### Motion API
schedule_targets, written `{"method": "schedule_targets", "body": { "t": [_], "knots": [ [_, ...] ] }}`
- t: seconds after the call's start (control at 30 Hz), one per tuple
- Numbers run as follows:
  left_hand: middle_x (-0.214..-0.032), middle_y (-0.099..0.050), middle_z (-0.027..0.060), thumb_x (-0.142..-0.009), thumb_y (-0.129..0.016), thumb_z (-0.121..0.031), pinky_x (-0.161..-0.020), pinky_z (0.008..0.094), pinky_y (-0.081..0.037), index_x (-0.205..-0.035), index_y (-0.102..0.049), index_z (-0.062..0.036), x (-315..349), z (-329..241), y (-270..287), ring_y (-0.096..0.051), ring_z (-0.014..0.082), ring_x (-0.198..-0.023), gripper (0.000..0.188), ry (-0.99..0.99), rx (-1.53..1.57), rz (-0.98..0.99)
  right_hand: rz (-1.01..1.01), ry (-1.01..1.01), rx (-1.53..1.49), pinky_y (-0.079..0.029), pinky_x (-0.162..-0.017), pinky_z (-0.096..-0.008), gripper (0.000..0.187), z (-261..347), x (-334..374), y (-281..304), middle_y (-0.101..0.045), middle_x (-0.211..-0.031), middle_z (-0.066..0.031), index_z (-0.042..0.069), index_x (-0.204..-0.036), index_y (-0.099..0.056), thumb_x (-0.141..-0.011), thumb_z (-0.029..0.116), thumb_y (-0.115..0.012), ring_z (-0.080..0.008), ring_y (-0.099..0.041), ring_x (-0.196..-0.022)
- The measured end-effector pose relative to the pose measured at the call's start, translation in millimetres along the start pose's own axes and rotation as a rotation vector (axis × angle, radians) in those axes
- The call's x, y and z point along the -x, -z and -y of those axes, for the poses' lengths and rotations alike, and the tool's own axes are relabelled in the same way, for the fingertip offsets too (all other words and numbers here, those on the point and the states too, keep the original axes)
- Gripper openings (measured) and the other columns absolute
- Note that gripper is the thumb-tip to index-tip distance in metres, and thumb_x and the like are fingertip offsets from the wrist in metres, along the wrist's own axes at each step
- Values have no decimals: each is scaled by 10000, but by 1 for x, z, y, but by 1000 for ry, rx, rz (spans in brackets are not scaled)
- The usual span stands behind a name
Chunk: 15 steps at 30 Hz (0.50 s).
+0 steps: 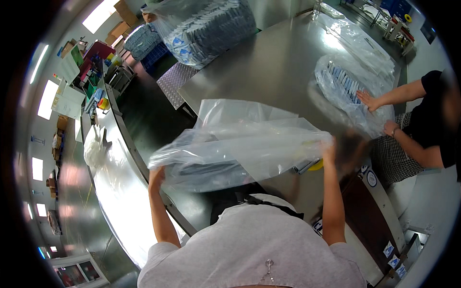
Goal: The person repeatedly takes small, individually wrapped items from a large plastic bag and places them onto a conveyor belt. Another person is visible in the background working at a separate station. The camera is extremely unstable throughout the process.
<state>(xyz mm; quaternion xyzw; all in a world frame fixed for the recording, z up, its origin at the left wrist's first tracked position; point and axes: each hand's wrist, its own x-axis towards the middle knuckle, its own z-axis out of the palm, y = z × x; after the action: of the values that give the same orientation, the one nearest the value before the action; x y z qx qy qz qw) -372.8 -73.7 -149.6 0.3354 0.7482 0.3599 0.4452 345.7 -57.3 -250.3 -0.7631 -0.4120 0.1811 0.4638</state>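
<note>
A large clear plastic bag (240,146) is stretched out in front of my body, above the near edge of the metal table. My left hand (156,174) is closed on its left end. At the other end, my right hand (329,150) grips the bag's edge, with the fingers partly blurred. The sheet looks empty and lightly creased. Behind its lower right part, a yellow round thing (316,165) shows, along with something dark beside it that I cannot make out.
The metal table (259,67) extends ahead. At right, a co-worker's hands (369,101) touch a clear bag of packets (342,79). A big bag of packets (211,36) stands at the far left. A bright worktop (120,206) lies left; a brown belt (355,206), right.
</note>
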Motion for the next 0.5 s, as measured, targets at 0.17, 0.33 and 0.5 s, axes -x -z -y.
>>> {"method": "schedule_targets", "body": {
  "t": [0.17,0.33,0.5],
  "knots": [
    [-730,-606,-23,-801,-705,-196,-571,242,-388,-871,-699,-67,32,41,-9,-507,71,-627,146,-19,-233,8,390,-334,-78,-479,-826,-400,434,70,28,-8,-648,-1022,-192,3,-1087,-608,-734,232,-719,-354,-616,-977],
    [-721,-609,2,-820,-637,-134,-590,242,-407,-804,-649,-34,18,24,-63,-538,87,-652,103,-168,46,-9,427,172,200,-493,-761,-407,344,72,41,-14,-667,-882,-201,-16,-988,-641,-718,188,-699,-368,-638,-859],
    [-630,-536,-3,-787,-555,-65,-532,246,-385,-726,-559,-50,2,10,-84,-502,97,-570,63,-176,113,-102,388,170,-44,-491,-726,-387,303,41,44,-45,-670,-887,-171,-18,-945,-640,-723,185,-679,-295,-639,-809]
  ]
}}
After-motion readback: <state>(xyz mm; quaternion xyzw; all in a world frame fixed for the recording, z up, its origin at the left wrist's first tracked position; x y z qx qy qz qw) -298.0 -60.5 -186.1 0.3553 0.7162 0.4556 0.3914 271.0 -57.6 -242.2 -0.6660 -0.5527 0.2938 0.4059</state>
